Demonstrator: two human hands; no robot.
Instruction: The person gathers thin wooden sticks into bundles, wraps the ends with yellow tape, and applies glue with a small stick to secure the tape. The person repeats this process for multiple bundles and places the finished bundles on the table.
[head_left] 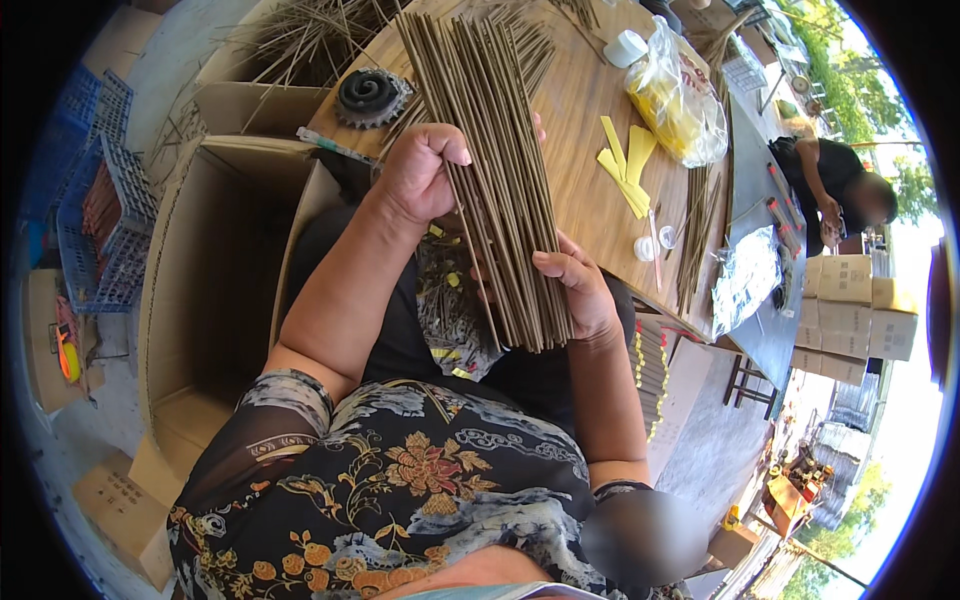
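A thick bundle of long, thin brown incense sticks [505, 200] is held at a slant in front of me, over my lap and the near table edge. My left hand [420, 175] is closed on the bundle's left side, above its middle, the thumb bent against the sticks. A fingertip shows past the bundle's right edge. Lower down, my right hand [582, 292] wraps the right side near the bottom end, thumb in front and most fingers hidden behind. More loose sticks [540, 60] lie on the table behind the bundle.
On the wooden table [575, 110] are yellow paper strips [625, 165], a plastic bag [680, 100] with yellow contents, and a dark coiled object [372, 97]. An open cardboard box [225, 270] stands at my left, near blue crates [105, 225]. Another person [825, 185] works at far right.
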